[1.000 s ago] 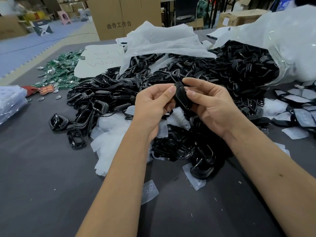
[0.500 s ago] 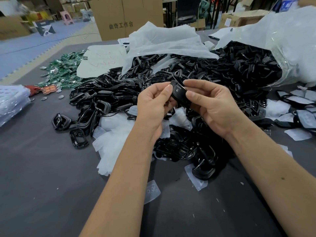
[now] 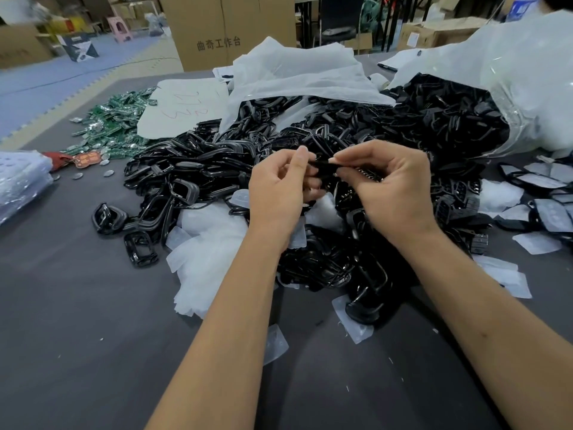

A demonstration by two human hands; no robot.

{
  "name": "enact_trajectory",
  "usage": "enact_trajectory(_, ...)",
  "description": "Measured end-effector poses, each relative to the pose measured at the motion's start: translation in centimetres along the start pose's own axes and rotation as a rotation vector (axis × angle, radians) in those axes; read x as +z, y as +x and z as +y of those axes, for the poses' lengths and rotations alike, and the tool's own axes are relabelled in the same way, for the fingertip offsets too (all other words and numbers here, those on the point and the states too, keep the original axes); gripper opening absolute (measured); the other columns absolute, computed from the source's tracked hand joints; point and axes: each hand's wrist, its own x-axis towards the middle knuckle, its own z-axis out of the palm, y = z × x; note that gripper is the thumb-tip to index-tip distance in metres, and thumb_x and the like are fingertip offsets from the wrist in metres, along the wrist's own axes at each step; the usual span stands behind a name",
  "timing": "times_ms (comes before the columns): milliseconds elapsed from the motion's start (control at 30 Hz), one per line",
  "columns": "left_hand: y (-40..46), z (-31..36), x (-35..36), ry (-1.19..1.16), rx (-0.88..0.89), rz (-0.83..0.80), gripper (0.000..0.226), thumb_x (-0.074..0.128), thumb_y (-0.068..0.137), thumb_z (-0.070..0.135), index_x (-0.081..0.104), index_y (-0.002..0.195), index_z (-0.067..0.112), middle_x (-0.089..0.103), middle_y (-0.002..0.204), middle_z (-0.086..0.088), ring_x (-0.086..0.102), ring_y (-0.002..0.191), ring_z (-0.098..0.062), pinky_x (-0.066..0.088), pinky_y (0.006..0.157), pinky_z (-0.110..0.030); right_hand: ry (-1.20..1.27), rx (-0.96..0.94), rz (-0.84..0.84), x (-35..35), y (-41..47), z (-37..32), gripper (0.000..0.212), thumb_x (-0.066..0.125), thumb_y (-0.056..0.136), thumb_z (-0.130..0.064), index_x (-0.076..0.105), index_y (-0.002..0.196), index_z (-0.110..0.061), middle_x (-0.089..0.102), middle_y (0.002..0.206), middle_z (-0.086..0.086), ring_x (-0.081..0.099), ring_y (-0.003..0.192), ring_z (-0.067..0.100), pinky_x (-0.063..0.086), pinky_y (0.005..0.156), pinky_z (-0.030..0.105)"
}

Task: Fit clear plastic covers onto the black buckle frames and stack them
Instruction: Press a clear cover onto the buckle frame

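A black buckle frame (image 3: 322, 165) sits edge-on above the heap of frames (image 3: 217, 169), pinched between the left hand (image 3: 279, 193) and the right hand (image 3: 393, 187), thumbs and fingertips curled on its ends. Whether a clear cover is seated cannot be told (too thin here). Best to press evenly round the rim, keeping the frame level. Loose covers (image 3: 204, 243) lie just below.

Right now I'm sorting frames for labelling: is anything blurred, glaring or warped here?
Head view: both hands, left hand and right hand, and the black frame they pinch are soft with motion blur; glare streaks the clear bag; wide-angle lens bends the edges.
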Motion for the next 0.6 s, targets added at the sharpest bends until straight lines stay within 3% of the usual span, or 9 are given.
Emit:
enact_trajectory(100,0.0,0.0,0.0,-0.003,-0.095,-0.018,0.036,0.062,0.104,0.028,0.072,0.095,-0.005,0.066,0.067,-0.01,0.061,0.051,-0.016,0.053,0.05,-0.024,-0.215,-0.215,-0.015,0.1,-0.6,-0.1,0.019,0.079,0.086,0.002,0.083,0.096,-0.013,0.077,0.094,-0.004,0.073,0.091,0.009,0.058,0.084,0.029)
enact_trajectory(200,0.3,-0.2,-0.5,0.051,-0.064,-0.01,0.013,0.073,0.096,0.013,0.076,0.087,0.005,0.068,0.06,-0.002,0.061,0.051,-0.008,0.05,0.049,-0.019,-0.273,-0.327,-0.054,0.3,-0.8,-0.3,0.014,0.076,0.091,0.0,0.084,0.096,-0.011,0.076,0.097,0.002,0.073,0.095,0.013,0.059,0.084,0.032)
enact_trajectory(300,0.3,-0.3,-0.9,0.008,-0.037,-0.032,0.004,0.073,0.094,0.002,0.074,0.092,0.005,0.07,0.062,-0.004,0.06,0.049,-0.01,0.049,0.048,-0.019,-0.322,-0.371,0.041,0.5,-0.9,-0.4,0.027,0.065,0.091,0.013,0.081,0.102,-0.006,0.077,0.101,0.003,0.072,0.103,0.015,0.058,0.091,0.031)
enact_trajectory(400,0.3,-0.3,-0.8,0.052,0.026,-0.041,0.008,0.073,0.092,0.0,0.072,0.094,0.008,0.07,0.062,-0.005,0.06,0.049,-0.012,0.05,0.049,-0.02,-0.351,-0.274,0.198,0.0,-0.6,-0.4,0.032,0.06,0.09,0.011,0.078,0.11,-0.007,0.075,0.103,0.001,0.07,0.097,0.016,0.057,0.085,0.028)
enact_trajectory(500,0.2,-0.6,-0.6,0.127,0.092,-0.052,0.008,0.075,0.091,0.001,0.072,0.095,0.008,0.066,0.056,0.0,0.061,0.047,-0.013,0.051,0.049,-0.022,-0.267,-0.056,0.148,0.2,-0.5,-0.4,0.011,0.068,0.098,-0.015,0.078,0.1,-0.011,0.074,0.087,-0.004,0.067,0.076,0.008,0.054,0.07,0.026)
enact_trajectory(600,0.2,-0.8,-0.4,0.172,0.127,-0.05,0.008,0.076,0.09,0.001,0.07,0.095,0.004,0.065,0.053,0.002,0.062,0.045,-0.014,0.05,0.046,-0.024,-0.25,0.083,0.075,0.4,-0.4,0.0,0.016,0.079,0.091,-0.03,0.079,0.088,-0.014,0.072,0.072,-0.008,0.065,0.063,0.007,0.054,0.066,0.026)
